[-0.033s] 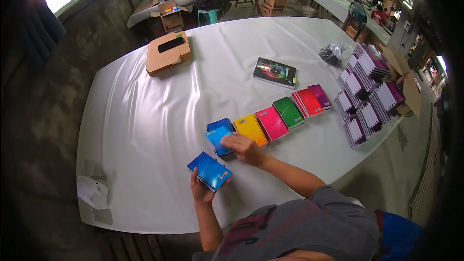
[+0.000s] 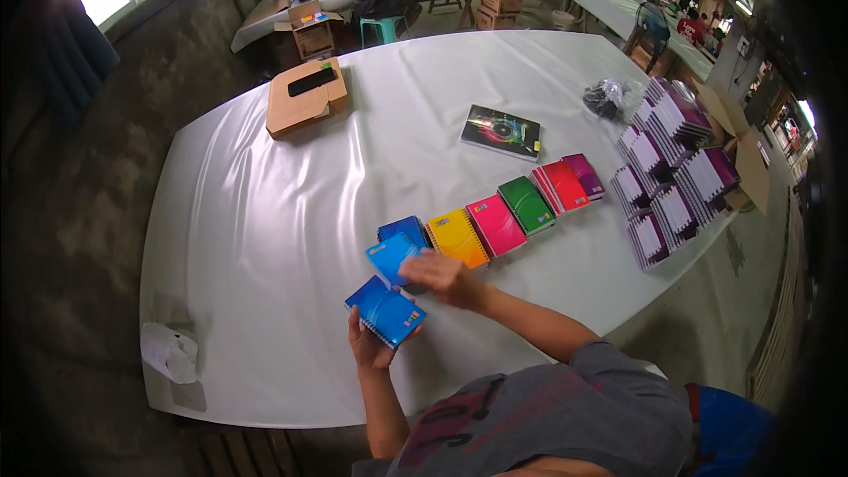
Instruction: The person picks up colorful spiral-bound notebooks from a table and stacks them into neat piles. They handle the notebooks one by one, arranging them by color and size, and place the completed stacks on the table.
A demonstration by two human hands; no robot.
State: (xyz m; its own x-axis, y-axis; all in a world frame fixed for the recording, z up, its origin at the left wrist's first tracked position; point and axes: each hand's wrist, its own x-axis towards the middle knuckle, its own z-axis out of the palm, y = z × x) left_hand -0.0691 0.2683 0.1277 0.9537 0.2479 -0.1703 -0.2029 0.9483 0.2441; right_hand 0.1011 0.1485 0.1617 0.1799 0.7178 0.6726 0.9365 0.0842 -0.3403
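Right now I am holding a small stack of blue spiral notebooks (image 2: 385,310) in my left hand (image 2: 369,346), grip pressed around it, while my right hand (image 2: 442,276) is pinching a light-blue notebook (image 2: 391,259) at twelve o'clock, over the blue pile (image 2: 402,230). I judge sorting is underway; open white surface (image 2: 265,212) is lying at ten o'clock, its near edge close.

Desk (image 2: 265,238) fills frame centre. Row of spiral notebooks (image 2: 495,221) runs from centre up toward the right. Left hand (image 2: 369,344), lower centre, holds one notebook (image 2: 385,310); right hand (image 2: 442,272) holds another (image 2: 391,258) just above it. Stacked notebooks (image 2: 671,159) at right edge. Flat book (image 2: 501,132) behind the row. Cardboard box (image 2: 305,97) upper left. Crumpled paper (image 2: 170,352) lower left corner.
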